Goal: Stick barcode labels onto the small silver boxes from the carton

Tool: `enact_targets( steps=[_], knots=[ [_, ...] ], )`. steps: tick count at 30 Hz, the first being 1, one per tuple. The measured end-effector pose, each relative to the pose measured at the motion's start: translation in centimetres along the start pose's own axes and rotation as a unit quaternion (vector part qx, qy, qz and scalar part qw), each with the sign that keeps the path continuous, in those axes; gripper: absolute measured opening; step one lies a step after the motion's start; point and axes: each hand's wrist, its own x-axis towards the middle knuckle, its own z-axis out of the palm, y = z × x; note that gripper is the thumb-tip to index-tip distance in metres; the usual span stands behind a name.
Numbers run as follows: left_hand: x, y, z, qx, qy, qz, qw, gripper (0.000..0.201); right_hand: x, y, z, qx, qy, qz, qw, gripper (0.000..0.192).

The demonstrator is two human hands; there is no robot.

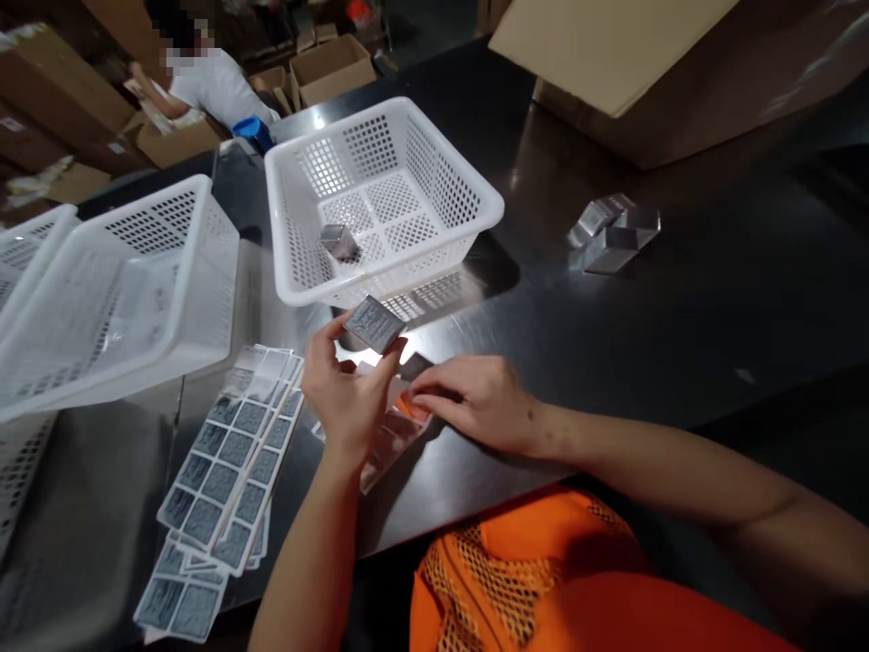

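One box (376, 324) clamped in L hand (348, 394), its print (370, 317) illegible; can't tell R hand (481, 398) grip.

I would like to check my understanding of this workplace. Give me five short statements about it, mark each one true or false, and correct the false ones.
1. The left hand holds a small grey box with a printed face. True.

2. The right hand is inside the white perforated plastic basket in the middle. False: it is outside the basket, near the left hand.

3. A small silvery box lies inside that basket. True.

4. The paper-like sheets of grey square labels lie to the right of both hands. False: they lie to the left.

5. The shiny silvery boxes on the right are on the dark metal table. True.
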Motion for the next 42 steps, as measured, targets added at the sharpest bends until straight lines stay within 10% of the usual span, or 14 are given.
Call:
enact_targets(
  steps=[4, 9, 15, 21, 27, 42],
  knots=[
    [0.4, -0.1, 0.0, -0.015, 0.001, -0.033, 0.999, 0.055, 0.1, 0.1, 0.0, -0.096, 0.026, -0.202, 0.974, 0.015],
    [1.1, -1.3, 0.4, -0.139, -0.017, -0.068, 0.988, 0.057, 0.7, -0.5, -2.7, 0.06, 0.04, -0.327, 0.942, 0.013],
    [0.6, -2.0, 1.1, -0.354, -0.143, -0.051, 0.923, 0.06, 1.5, -0.8, -5.1, 0.342, 0.188, -0.053, 0.919, 0.012],
    [-0.2, -1.0, 0.9, -0.358, -0.227, 0.015, 0.906, 0.059, 1.9, -0.7, -5.6, 0.393, 0.124, 0.105, 0.905, 0.021],
    [-0.3, -1.3, 0.6, -0.327, -0.276, 0.037, 0.903, 0.055, 1.6, -1.0, -5.3, 0.38, 0.06, 0.182, 0.905, 0.057],
    [-0.5, -1.3, 0.2, -0.279, -0.326, 0.02, 0.903, 0.058, 1.5, -1.3, -4.9, 0.347, 0.079, 0.207, 0.911, 0.061]
  ],
)
